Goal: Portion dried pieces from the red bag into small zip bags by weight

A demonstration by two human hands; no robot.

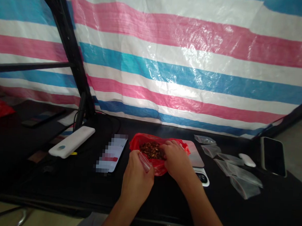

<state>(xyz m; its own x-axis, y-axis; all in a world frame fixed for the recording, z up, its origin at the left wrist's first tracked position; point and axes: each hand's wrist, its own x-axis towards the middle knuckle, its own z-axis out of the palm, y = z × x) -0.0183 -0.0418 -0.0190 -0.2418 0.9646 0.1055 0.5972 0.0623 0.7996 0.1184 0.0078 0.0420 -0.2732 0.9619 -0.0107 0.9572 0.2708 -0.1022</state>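
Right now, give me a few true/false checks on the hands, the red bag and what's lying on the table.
1. The right hand reaches into the red bag of brown pieces. True.
2. The left hand holds a phone. False: it holds a small clear pouch.
3. Empty clear pouches lie to the right of the bag. True.
4. The white power bank lies right of the scale. False: it lies far to the left, near the black frame post.
5. The backdrop is plain grey. False: it is a tarp striped pink, blue and white.
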